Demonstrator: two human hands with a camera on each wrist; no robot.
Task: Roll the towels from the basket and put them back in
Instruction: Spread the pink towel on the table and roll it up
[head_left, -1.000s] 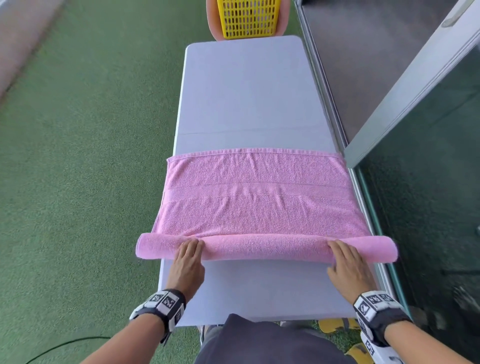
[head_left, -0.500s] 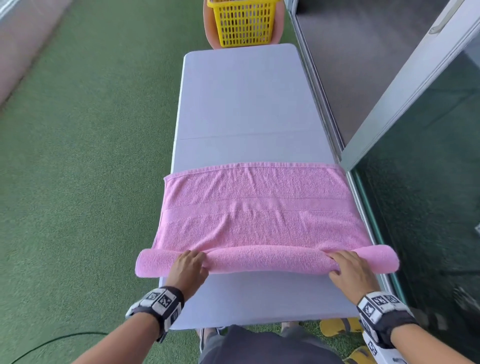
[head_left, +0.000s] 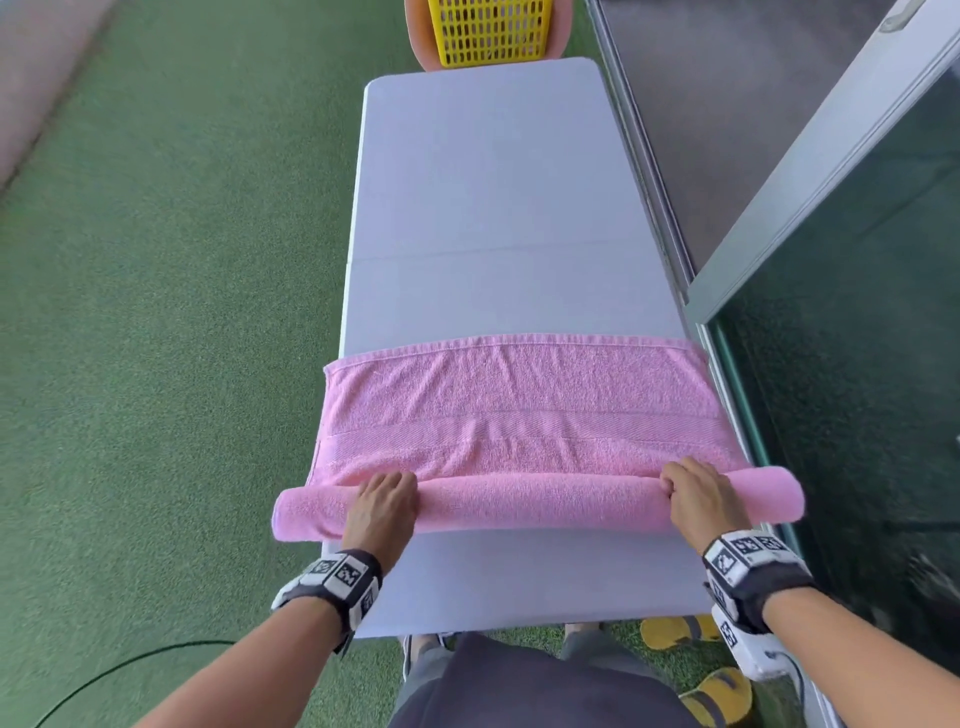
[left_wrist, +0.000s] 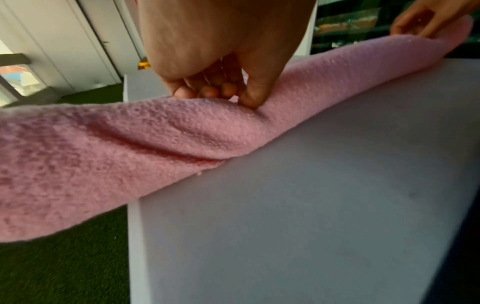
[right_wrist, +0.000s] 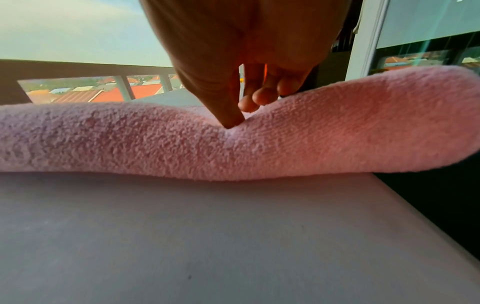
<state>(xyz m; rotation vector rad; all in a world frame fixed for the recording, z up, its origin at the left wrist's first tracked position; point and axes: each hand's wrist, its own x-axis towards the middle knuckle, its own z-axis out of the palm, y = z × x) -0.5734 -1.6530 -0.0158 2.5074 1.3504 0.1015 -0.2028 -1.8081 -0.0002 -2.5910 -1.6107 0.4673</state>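
Observation:
A pink towel (head_left: 519, 410) lies across the near half of the white table (head_left: 493, 182), its near part wound into a thick roll (head_left: 535, 501) whose ends overhang both table sides. My left hand (head_left: 384, 499) grips the roll near its left end, fingers curled over the far side. My right hand (head_left: 696, 493) grips it near the right end the same way. In the left wrist view the left hand (left_wrist: 228, 94) digs its thumb into the towel (left_wrist: 130, 144). The right wrist view has the right hand (right_wrist: 244, 109) pinching the towel (right_wrist: 130, 139). The yellow basket (head_left: 491, 28) stands past the table's far end.
The basket sits on an orange-pink seat (head_left: 418, 36). A glass sliding door and its metal frame (head_left: 810, 171) run close along the table's right side. Green turf (head_left: 156, 312) lies to the left, with a black cable (head_left: 130, 665) and yellow sandals (head_left: 675, 631) near my feet.
Both hands went from lying flat on the roll to curling round it. The roll has grown thicker and the flat part of the towel shorter.

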